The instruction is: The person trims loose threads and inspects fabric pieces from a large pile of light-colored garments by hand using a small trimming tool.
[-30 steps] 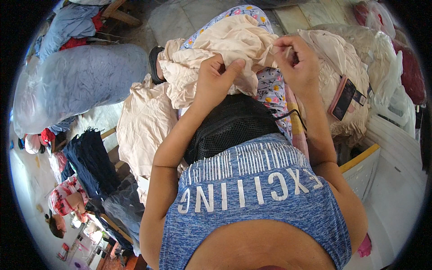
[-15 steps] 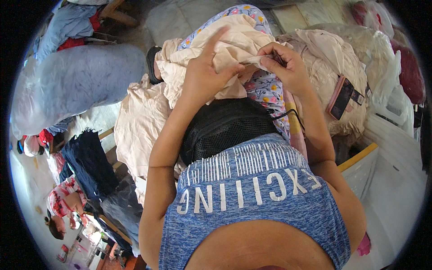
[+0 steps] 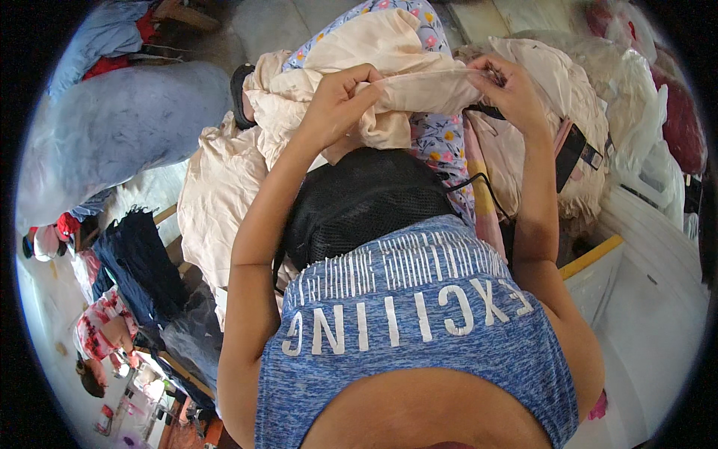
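Note:
Across my lap lies a cream cloth garment (image 3: 366, 49), bunched and creased. One edge of it is drawn out into a fairly straight band between my hands. My left hand (image 3: 340, 101) pinches the band at its left end, thumb against bent fingers. At the other end my right hand (image 3: 516, 93) grips the same edge. Something small and dark (image 3: 486, 111) shows under the right hand's fingers; its kind I cannot make out. Beneath the cloth is flowered light-purple fabric (image 3: 441, 150) over my legs. A black mesh pouch (image 3: 359, 206) sits at my waist.
More cream cloth (image 3: 213, 187) hangs at my left, and a cream pile (image 3: 553, 82) at my right bears a phone (image 3: 572, 157). Beyond on the left lies a large plastic-wrapped bundle (image 3: 149, 123). Dark cloth (image 3: 142, 262) and another person (image 3: 105, 329) are at lower left.
My left hand has closed from spread fingers into a pinch on the cloth. My right hand has moved right and slightly up, and the edge is now stretched between both hands.

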### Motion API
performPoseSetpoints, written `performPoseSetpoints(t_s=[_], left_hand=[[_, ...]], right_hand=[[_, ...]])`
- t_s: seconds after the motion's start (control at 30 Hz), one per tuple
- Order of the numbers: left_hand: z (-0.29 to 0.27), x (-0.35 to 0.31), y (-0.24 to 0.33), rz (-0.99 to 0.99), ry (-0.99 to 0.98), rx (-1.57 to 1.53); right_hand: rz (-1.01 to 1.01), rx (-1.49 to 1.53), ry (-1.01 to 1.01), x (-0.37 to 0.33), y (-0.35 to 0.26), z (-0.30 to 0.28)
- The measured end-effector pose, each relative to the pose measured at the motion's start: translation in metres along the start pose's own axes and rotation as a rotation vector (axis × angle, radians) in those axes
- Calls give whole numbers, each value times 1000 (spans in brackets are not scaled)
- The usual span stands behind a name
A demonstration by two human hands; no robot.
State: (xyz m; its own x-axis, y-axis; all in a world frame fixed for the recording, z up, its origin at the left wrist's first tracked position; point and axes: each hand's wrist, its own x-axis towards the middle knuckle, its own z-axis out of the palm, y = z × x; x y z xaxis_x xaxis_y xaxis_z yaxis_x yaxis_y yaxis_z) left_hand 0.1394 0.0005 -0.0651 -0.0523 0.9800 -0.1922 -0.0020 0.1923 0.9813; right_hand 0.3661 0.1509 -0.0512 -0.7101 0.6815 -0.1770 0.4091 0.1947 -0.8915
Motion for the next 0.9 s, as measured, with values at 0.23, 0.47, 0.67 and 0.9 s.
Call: performPoseSetpoints(t_s=[0.23, 0.47, 0.67, 0.9], left_hand=[[11, -1, -12, -29, 158, 103], [20, -4, -2, 81, 197, 174], [20, -3, -4, 136, 189, 183], [24, -5, 12, 308, 199, 506]], right_hand=[[-176, -76, 357, -13, -25, 46], [-238, -51, 298, -16, -46, 80], [-284, -133, 305, -16, -50, 88], [-376, -391, 337, -14, -47, 90]])
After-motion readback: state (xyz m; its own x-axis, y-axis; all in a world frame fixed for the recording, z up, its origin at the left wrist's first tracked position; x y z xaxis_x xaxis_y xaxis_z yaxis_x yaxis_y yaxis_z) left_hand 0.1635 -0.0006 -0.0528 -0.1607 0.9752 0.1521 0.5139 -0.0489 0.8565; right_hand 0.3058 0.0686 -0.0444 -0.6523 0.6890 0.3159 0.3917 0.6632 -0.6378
